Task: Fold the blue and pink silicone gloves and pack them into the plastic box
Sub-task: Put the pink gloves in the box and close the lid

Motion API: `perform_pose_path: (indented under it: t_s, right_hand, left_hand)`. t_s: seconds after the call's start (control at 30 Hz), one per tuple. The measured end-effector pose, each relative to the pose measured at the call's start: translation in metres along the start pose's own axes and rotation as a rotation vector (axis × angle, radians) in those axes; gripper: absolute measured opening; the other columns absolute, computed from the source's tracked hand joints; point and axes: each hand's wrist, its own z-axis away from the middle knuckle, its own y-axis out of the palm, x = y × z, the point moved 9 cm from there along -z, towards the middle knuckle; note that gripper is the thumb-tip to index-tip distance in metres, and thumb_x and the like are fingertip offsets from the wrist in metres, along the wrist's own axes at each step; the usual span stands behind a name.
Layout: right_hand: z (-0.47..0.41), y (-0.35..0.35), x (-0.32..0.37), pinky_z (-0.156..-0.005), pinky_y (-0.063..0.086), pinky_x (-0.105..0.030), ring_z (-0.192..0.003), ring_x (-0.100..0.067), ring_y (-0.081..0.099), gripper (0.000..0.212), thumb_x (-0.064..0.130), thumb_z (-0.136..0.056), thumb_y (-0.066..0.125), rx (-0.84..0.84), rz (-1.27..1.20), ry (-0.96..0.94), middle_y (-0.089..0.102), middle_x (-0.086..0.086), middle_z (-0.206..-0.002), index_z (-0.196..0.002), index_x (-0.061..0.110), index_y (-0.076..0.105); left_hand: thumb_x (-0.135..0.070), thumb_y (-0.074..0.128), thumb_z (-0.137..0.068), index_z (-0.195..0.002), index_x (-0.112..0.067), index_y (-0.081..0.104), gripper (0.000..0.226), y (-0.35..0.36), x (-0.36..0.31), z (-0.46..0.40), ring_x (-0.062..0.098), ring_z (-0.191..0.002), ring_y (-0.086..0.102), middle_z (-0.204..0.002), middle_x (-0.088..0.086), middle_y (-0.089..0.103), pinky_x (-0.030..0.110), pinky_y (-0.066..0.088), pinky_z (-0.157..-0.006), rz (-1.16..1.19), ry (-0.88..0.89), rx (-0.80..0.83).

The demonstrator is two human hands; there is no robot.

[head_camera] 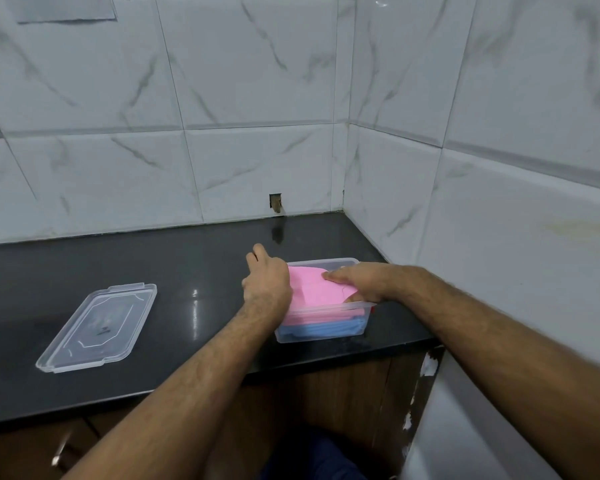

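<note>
The packing looks nearly done: the blue gloves (321, 330) lie under the pink gloves (312, 289) inside the plastic box (326, 262) near the bench's right front corner, the right hand (355, 280) pressing flat-fingered, the left hand (265, 280) gripping the box's left rim with curled fingers.

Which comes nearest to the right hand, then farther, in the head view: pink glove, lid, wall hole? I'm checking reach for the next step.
1. Pink glove: in the box, directly under the right hand, touching it.
2. Wall hole: behind the box, at the foot of the back wall.
3. Lid: far to the left on the counter, beyond the left hand.
</note>
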Motion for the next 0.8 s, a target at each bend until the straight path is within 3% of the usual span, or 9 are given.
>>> perform_pose_path:
  t_s: [0.1, 0.17, 0.27, 0.37, 0.43, 0.5, 0.6, 0.67, 0.8]
  right_hand:
    - [0.003, -0.001, 0.006, -0.117, 0.036, -0.044, -0.138, -0.025, 0.043, 0.075, 0.034, -0.1, 0.06, 0.002, 0.117, -0.032, 0.036, -0.001, -0.159, -0.162, 0.037, 0.017]
    - [0.007, -0.005, 0.015, -0.117, 0.035, -0.041, -0.139, -0.024, 0.042, 0.074, 0.03, -0.1, 0.061, -0.044, 0.19, -0.095, 0.036, -0.002, -0.16, -0.162, 0.028, 0.02]
    - [0.017, -0.016, 0.028, -0.112, 0.04, -0.037, -0.138, -0.023, 0.04, 0.066, 0.036, -0.101, 0.058, -0.173, 0.346, -0.163, 0.035, -0.005, -0.158, -0.159, 0.021, 0.032]
    - [0.027, -0.024, 0.038, -0.079, 0.044, -0.028, -0.108, -0.019, 0.049, 0.04, 0.041, -0.105, 0.049, -0.319, 0.489, -0.212, 0.051, -0.001, -0.121, -0.136, 0.017, 0.055]
    - [0.027, -0.026, 0.037, -0.064, 0.033, -0.025, -0.087, -0.019, 0.052, 0.02, 0.038, -0.107, 0.043, -0.331, 0.318, -0.15, 0.051, 0.007, -0.094, -0.104, 0.02, 0.053]
    - [0.024, -0.026, 0.031, -0.062, 0.033, -0.031, -0.075, -0.019, 0.053, 0.022, 0.036, -0.104, 0.04, -0.317, 0.136, -0.045, 0.054, 0.003, -0.085, -0.096, 0.018, 0.049]
    - [0.018, -0.021, 0.03, -0.074, 0.043, -0.036, -0.091, -0.023, 0.057, 0.025, 0.024, -0.105, 0.04, -0.283, 0.058, 0.024, 0.06, -0.006, -0.107, -0.116, 0.01, 0.057]
    - [0.016, -0.019, 0.03, -0.082, 0.047, -0.038, -0.101, -0.027, 0.058, 0.027, 0.018, -0.105, 0.047, -0.252, 0.011, 0.075, 0.054, -0.013, -0.125, -0.126, 0.004, 0.056]
    - [0.01, -0.015, 0.029, -0.086, 0.052, -0.036, -0.107, -0.027, 0.058, 0.037, 0.018, -0.1, 0.061, -0.252, 0.162, 0.106, 0.049, -0.016, -0.13, -0.131, 0.001, 0.05]
  left_hand:
    - [0.0, 0.064, -0.088, -0.115, -0.013, 0.057, 0.031, -0.016, -0.023, 0.002, 0.024, -0.111, 0.047, -0.124, 0.007, 0.046, 0.038, 0.048, -0.085, -0.132, 0.348, -0.184]
    - [-0.015, 0.065, -0.093, -0.124, -0.019, 0.061, 0.032, -0.007, -0.034, 0.007, 0.021, -0.107, 0.055, -0.119, 0.002, 0.054, 0.035, 0.045, -0.086, -0.235, 0.582, -0.091]
    - [-0.04, 0.066, -0.095, -0.141, -0.025, 0.056, 0.05, 0.006, -0.021, 0.004, 0.021, -0.112, 0.061, -0.126, 0.001, 0.056, 0.037, 0.046, -0.093, -0.179, 0.547, 0.182]
    - [-0.045, 0.068, -0.093, -0.144, -0.019, 0.053, 0.059, 0.008, -0.019, 0.005, 0.023, -0.115, 0.059, -0.133, 0.004, 0.051, 0.04, 0.051, -0.098, -0.189, 0.542, 0.233]
    - [-0.041, 0.071, -0.093, -0.139, -0.013, 0.055, 0.056, 0.011, -0.02, 0.005, 0.024, -0.112, 0.06, -0.135, 0.006, 0.047, 0.04, 0.053, -0.096, -0.192, 0.525, 0.248]
    - [-0.038, 0.072, -0.093, -0.135, -0.009, 0.057, 0.053, 0.013, -0.021, 0.005, 0.025, -0.11, 0.06, -0.135, 0.008, 0.045, 0.039, 0.053, -0.095, -0.189, 0.506, 0.27]
    - [-0.034, 0.073, -0.093, -0.134, -0.006, 0.055, 0.053, 0.012, -0.022, 0.005, 0.024, -0.11, 0.058, -0.134, 0.01, 0.044, 0.036, 0.051, -0.094, -0.191, 0.506, 0.266]
    - [-0.03, 0.074, -0.092, -0.133, -0.004, 0.055, 0.052, 0.009, -0.025, 0.007, 0.024, -0.114, 0.055, -0.131, 0.01, 0.044, 0.038, 0.051, -0.093, -0.227, 0.534, 0.234]
    - [-0.026, 0.075, -0.091, -0.13, -0.004, 0.058, 0.048, 0.009, -0.028, 0.009, 0.025, -0.113, 0.056, -0.126, 0.011, 0.048, 0.041, 0.054, -0.089, -0.322, 0.557, 0.237]
